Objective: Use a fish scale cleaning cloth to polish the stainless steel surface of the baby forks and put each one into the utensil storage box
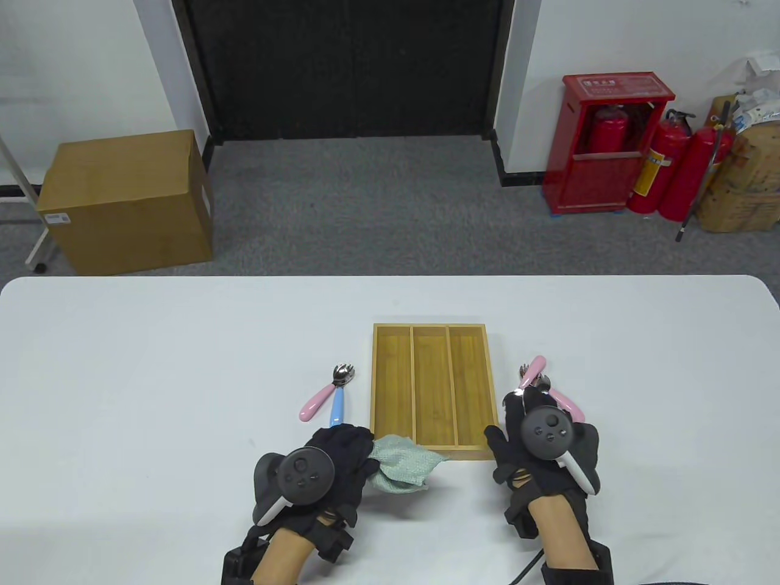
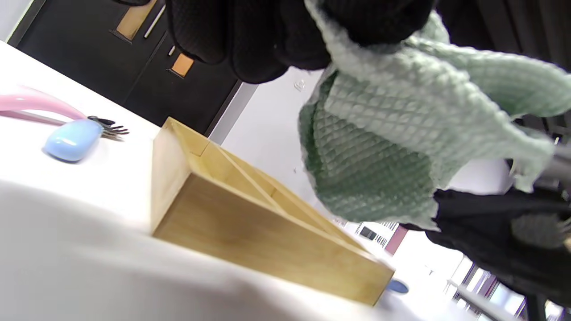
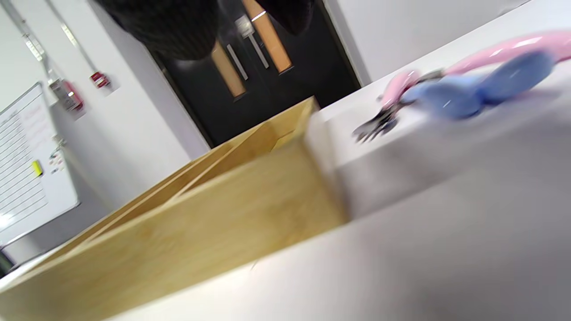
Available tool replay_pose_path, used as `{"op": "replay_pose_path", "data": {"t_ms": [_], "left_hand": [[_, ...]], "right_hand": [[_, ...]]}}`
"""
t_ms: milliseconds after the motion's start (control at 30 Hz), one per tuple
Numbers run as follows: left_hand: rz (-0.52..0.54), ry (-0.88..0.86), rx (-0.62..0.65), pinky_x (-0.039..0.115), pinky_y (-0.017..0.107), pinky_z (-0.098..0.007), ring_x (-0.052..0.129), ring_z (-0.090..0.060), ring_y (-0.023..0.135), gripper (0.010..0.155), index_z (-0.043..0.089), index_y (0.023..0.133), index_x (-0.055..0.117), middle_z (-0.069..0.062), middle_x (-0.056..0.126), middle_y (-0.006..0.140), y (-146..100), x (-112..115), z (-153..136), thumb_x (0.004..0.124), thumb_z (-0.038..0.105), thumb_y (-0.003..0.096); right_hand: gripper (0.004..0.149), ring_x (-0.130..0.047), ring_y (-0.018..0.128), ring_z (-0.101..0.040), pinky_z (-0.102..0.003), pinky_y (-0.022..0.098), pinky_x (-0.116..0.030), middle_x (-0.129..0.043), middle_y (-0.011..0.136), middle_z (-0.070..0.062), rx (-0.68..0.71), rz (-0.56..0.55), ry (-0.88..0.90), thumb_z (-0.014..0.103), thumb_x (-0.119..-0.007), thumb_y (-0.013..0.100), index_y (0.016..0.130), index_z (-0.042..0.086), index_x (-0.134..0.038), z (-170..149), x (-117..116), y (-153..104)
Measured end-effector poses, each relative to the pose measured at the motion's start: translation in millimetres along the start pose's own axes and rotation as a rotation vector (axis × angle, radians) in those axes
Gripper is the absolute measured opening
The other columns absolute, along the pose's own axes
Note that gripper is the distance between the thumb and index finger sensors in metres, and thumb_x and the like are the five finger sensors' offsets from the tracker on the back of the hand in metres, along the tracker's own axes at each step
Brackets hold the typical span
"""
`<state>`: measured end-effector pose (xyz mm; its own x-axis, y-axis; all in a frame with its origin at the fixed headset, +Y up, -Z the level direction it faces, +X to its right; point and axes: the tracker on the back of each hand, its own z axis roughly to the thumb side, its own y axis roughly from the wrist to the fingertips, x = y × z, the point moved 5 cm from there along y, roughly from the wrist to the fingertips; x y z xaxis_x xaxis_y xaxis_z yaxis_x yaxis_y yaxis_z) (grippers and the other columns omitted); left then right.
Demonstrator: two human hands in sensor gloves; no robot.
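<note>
The wooden utensil box (image 1: 393, 390) lies mid-table, its three compartments holding nothing. Left of it lie two baby forks, one pink-handled (image 1: 315, 406) and one blue-handled (image 1: 337, 411). More forks (image 1: 535, 370) with pink and blue handles lie right of the box, partly hidden by my right hand (image 1: 518, 407). That hand hovers just short of them, fingers relaxed and holding nothing. My left hand (image 1: 361, 450) grips the bunched green fish scale cloth (image 1: 403, 466) at the box's near left corner. The left wrist view shows the cloth (image 2: 392, 133) hanging from my fingers (image 2: 250, 40).
The white table (image 1: 152, 365) stretches wide on both sides. In the right wrist view the box wall (image 3: 200, 227) is close, with the pink fork (image 3: 504, 49) and blue fork (image 3: 482, 91) beyond it. Off the table stand a cardboard box (image 1: 128, 201) and a red extinguisher cabinet (image 1: 609, 146).
</note>
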<state>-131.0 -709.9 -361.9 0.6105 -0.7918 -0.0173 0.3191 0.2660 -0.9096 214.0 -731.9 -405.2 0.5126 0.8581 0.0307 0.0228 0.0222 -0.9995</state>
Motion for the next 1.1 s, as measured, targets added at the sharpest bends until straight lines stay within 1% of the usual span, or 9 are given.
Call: {"op": "replay_pose_path", "data": {"t_ms": [100,167,300,367,567,667,900,1033,1100], "left_hand": [[0.021,-0.065,-0.019,0.053,0.071,-0.063,0.076,-0.032,0.099,0.047,0.018,0.082,0.085,-0.001,0.081,0.101,0.5,-7.9,-4.6,0.072,0.045,0.0459],[0.03,-0.084,-0.029,0.053,0.072,-0.063,0.076,-0.032,0.1,0.047,0.019,0.083,0.084,0.0,0.081,0.101,1.2,-12.5,-7.7,0.072,0.046,0.0462],[0.049,-0.142,-0.04,0.052,0.072,-0.063,0.075,-0.032,0.1,0.047,0.019,0.084,0.084,-0.001,0.08,0.102,3.4,-22.2,-13.2,0.073,0.045,0.0466],[0.046,-0.151,-0.038,0.052,0.072,-0.063,0.075,-0.032,0.1,0.047,0.02,0.084,0.084,0.0,0.08,0.102,4.2,-25.1,-14.7,0.074,0.046,0.0469],[0.05,-0.129,-0.043,0.052,0.072,-0.063,0.075,-0.032,0.1,0.047,0.019,0.085,0.083,-0.001,0.08,0.102,3.0,-29.1,-20.5,0.074,0.045,0.0471],[0.049,-0.118,-0.044,0.053,0.072,-0.063,0.076,-0.032,0.099,0.046,0.02,0.086,0.083,-0.001,0.08,0.102,2.9,-28.5,-20.5,0.074,0.044,0.0471],[0.029,-0.116,-0.051,0.052,0.072,-0.064,0.076,-0.033,0.099,0.047,0.02,0.087,0.082,-0.002,0.08,0.102,4.8,-24.6,-22.7,0.075,0.044,0.0476],[0.024,-0.111,-0.06,0.051,0.072,-0.064,0.076,-0.033,0.099,0.047,0.02,0.087,0.082,-0.003,0.08,0.102,4.8,-26.3,-28.6,0.075,0.044,0.0478],[0.034,-0.113,-0.068,0.051,0.072,-0.064,0.076,-0.033,0.099,0.047,0.02,0.087,0.082,-0.003,0.08,0.102,4.2,-29.0,-32.1,0.075,0.044,0.0479]], "right_hand": [[0.069,-0.025,0.099,-0.051,-0.071,0.066,-0.015,-0.029,0.111,-0.023,-0.062,-0.082,-0.004,0.043,-0.076,0.045,0.101,0.01,-0.051,-26.6,24.4,-0.1],[0.067,-0.025,0.099,-0.051,-0.071,0.066,-0.015,-0.029,0.111,-0.023,-0.124,-0.117,0.008,0.041,-0.076,0.045,0.101,0.011,-0.054,-44.4,31.6,0.0],[0.061,-0.023,0.1,-0.051,-0.07,0.066,-0.013,-0.028,0.111,-0.022,-0.287,-0.125,0.036,0.035,-0.078,0.045,0.099,0.013,-0.06,-81.0,30.4,5.9],[0.058,-0.022,0.1,-0.05,-0.07,0.066,-0.011,-0.027,0.111,-0.021,-0.334,-0.109,0.014,0.032,-0.079,0.046,0.099,0.017,-0.063,-87.9,28.8,13.1],[0.057,-0.019,0.102,-0.047,-0.069,0.067,-0.008,-0.025,0.113,-0.018,-0.421,-0.09,0.036,0.029,-0.08,0.046,0.1,0.025,-0.063,-78.1,29.9,53.0],[0.056,-0.018,0.103,-0.045,-0.069,0.068,-0.007,-0.024,0.113,-0.015,-0.457,-0.072,-0.009,0.026,-0.081,0.046,0.099,0.029,-0.065,-72.4,25.8,71.7],[0.058,-0.018,0.106,-0.039,-0.068,0.07,-0.004,-0.024,0.116,-0.002,-0.474,-0.018,-0.139,0.017,-0.082,0.045,0.097,0.036,-0.065,-55.1,4.2,116.1],[0.065,-0.02,0.107,-0.038,-0.068,0.071,-0.006,-0.023,0.116,0.002,-0.529,0.032,-0.181,0.015,-0.084,0.045,0.099,0.04,-0.058,-59.1,-9.2,132.3],[0.064,-0.021,0.108,-0.037,-0.068,0.072,-0.007,-0.024,0.116,0.003,-0.542,0.05,-0.212,0.015,-0.084,0.045,0.098,0.04,-0.06,-61.6,-13.3,138.2]]}}
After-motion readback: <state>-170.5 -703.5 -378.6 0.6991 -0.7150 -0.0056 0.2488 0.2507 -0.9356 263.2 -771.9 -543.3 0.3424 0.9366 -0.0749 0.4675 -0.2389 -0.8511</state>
